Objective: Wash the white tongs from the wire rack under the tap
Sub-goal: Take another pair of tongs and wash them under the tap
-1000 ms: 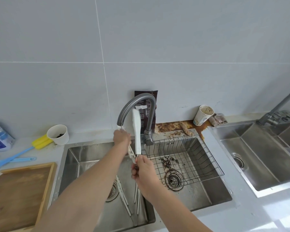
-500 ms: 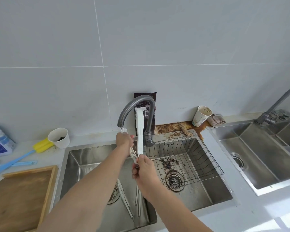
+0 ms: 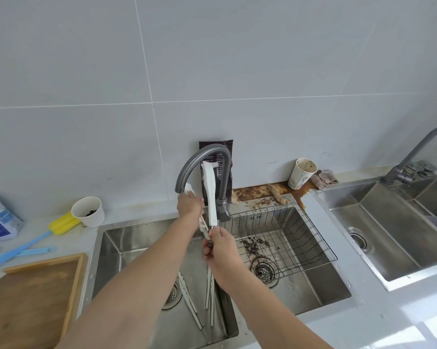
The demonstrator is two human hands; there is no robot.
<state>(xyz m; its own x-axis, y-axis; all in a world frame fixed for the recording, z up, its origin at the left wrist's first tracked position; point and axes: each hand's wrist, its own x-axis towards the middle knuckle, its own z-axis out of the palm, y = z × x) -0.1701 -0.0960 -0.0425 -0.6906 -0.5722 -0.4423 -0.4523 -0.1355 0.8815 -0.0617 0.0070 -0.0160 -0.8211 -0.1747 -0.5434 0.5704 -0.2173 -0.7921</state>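
I hold the white tongs upright over the left basin, spread in a V. My right hand grips their hinged lower end. My left hand is closed around one arm of the tongs, right under the spout of the grey curved tap. The other arm stands free, rising inside the tap's arch. The wire rack sits in the right basin of the same sink, with dark scraps on its mesh. I cannot tell whether water is running.
Two more white tongs lie in the left basin. A wooden tray, blue brushes, a yellow sponge wand and a paper cup stand at left. A dirty cup and rag sit behind the rack. A second sink is at right.
Both hands keep their hold on the tongs. My left hand has slid slightly along its arm under the spout; the view has tilted up a little.
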